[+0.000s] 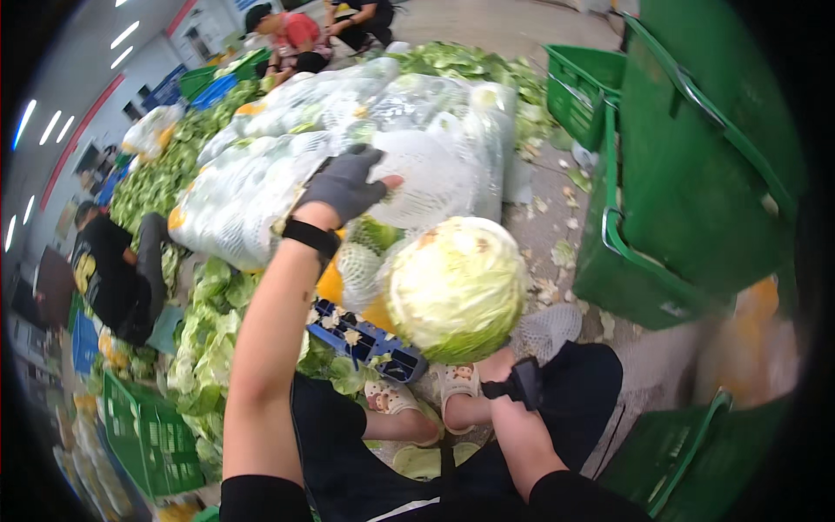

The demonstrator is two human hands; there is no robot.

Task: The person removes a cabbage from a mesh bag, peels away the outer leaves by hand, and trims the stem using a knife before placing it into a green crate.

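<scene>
My left hand (346, 183), in a dark grey glove, reaches forward onto a large clear plastic sack (348, 130) stuffed with net-wrapped cabbages, fingers spread on a white foam net sleeve (426, 187). My right hand (500, 365) is mostly hidden beneath a big pale green cabbage (457, 287), which it holds up in front of me. A black band sits on each wrist. My sandalled feet (426, 391) show below the cabbage.
Tall green plastic crates (696, 174) stand at the right, another green crate (148, 435) at lower left. Loose cabbage leaves (204, 348) cover the floor left of me. A blue plastic crate piece (365, 339) lies by my feet. Other people crouch at left (117, 270) and at the back (300, 39).
</scene>
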